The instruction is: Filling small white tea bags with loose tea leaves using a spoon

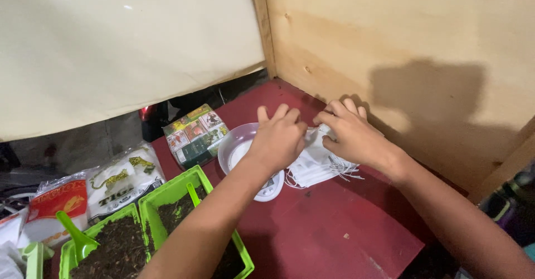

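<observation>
White pouches (317, 165), a small stack of flat fabric or paper ones with thin strings trailing off their near edge, lie on the dark red table (334, 234), close to the plywood wall (401, 45) in the corner. From the head camera, both hands are working right at the top of that stack. The left hand (277, 140) hovers over it with fingers curled down, fingertips meeting the upper edge of the top pouch; the right hand (352, 134) comes in from the other side, thumb and forefinger pinching that same edge. Both hands are closed to a pinch on the top pouch, not spread.

The pouches look very light and limp (they will flop and slide off one another), so the crisp top edge seems the sensible place to grip, not the loose strings, which could snag.

Just beside the stack, partly under the left wrist, sits a white digital scale with a round bowl (237, 148). Further left is a colourful packet (195, 135), then two green trays of dark soil (167, 212), one with a green scoop (75, 234), and printed bags (120, 181) behind them.
</observation>
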